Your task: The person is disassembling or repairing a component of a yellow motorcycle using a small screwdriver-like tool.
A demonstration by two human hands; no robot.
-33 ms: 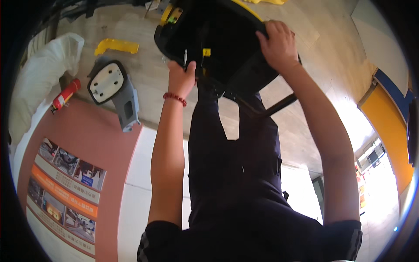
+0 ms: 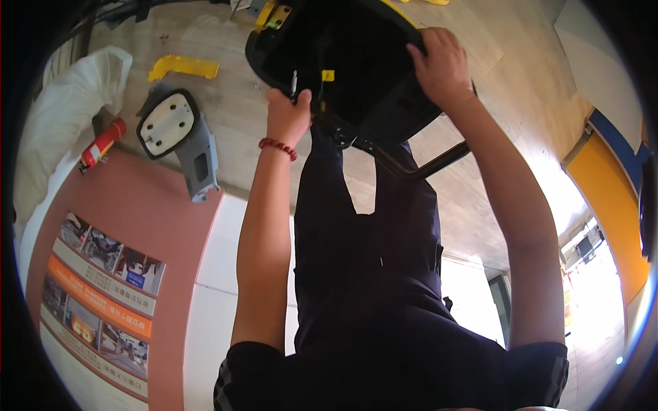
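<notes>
The left hand [image 2: 288, 118] is closing around a slim silver-tipped tool [image 2: 295, 82] at the near-left edge of the black shell [image 2: 370, 85] out in front, while the right hand [image 2: 444, 72] is clamping its right rim; bracing that rim firmly should help the tool stay true. A red extinguisher [image 2: 104, 142], grey part [image 2: 199, 161] and yellow strip [image 2: 185, 66] are resting well apart leftward, and a bent tube [image 2: 406, 177] is crossing near the legs, possibly limiting clearance.
</notes>
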